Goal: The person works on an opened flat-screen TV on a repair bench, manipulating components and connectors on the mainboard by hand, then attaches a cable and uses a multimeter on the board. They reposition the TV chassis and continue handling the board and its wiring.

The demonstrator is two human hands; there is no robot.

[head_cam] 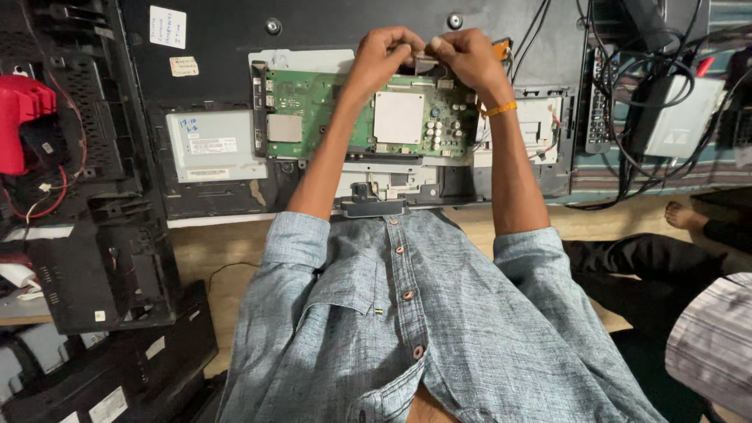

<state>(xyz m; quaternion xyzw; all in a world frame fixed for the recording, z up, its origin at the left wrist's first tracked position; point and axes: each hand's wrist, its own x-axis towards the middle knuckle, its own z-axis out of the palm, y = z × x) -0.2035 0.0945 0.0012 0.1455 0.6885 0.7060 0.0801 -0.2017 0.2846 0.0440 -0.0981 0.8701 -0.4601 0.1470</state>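
Flat cable point(424, 61) sits at the top edge of the green board point(329, 110), pinched from both sides: left hand point(385, 48) and right hand point(467, 53) each have fingertips closed on it, hands nearly touching. Board lies on the open back of a black TV panel point(219, 39), silver shield point(398, 117) mid-board, grey box point(213, 145) just left of it. Remote point(598, 110) and tangled cables point(650, 70) off to the right; another person's foot point(685, 216) near the panel's right corner.
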